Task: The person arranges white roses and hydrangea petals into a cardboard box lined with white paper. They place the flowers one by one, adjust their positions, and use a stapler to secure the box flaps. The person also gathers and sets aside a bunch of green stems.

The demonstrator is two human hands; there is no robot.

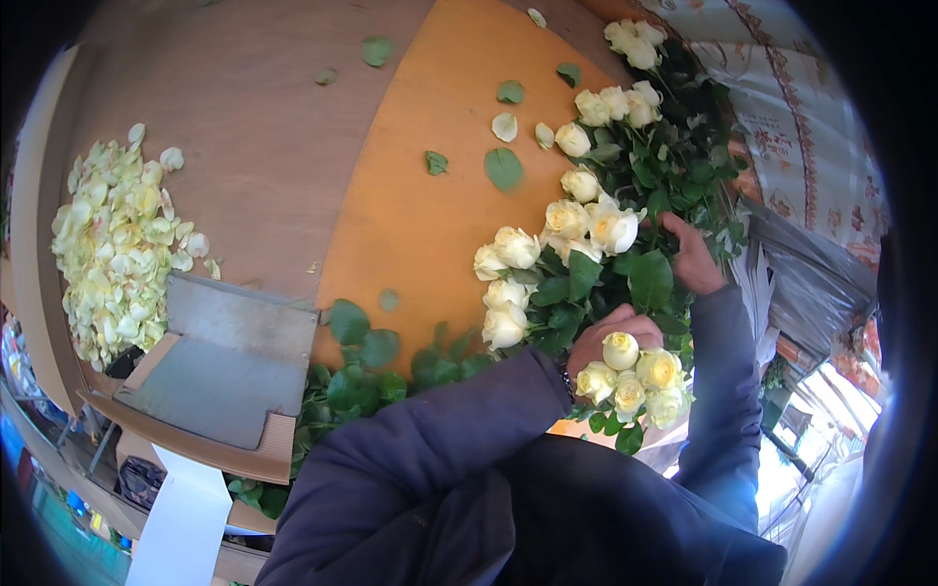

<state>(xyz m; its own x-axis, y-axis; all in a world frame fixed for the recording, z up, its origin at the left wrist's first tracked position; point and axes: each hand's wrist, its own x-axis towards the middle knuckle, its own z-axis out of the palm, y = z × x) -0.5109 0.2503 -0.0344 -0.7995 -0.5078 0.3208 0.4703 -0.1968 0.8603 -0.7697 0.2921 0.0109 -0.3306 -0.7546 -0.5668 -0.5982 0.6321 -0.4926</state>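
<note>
A small bunch of cream roses (pixel 630 376) stands close to my body at my left hand (pixel 608 337). That hand is closed around the bunch, its fingers partly covered by blossoms and leaves. Farther right, my right hand (pixel 694 256) reaches into the dark green foliage with curled fingers; leaves hide the fingertips and whatever they pinch. Beyond both hands lies a long row of cream roses (pixel 586 227), blossoms pointing left and leafy stems toward the right. More roses (pixel 635 44) lie at the far end of the row.
Loose leaves (pixel 503 169) and petals are scattered over the orange board (pixel 391 195). A large heap of pale petals (pixel 117 244) lies at the left, beside a grey plate (pixel 225 342). Green foliage (pixel 357 376) lies by my left sleeve. Printed plastic sheeting (pixel 791 117) borders the right side.
</note>
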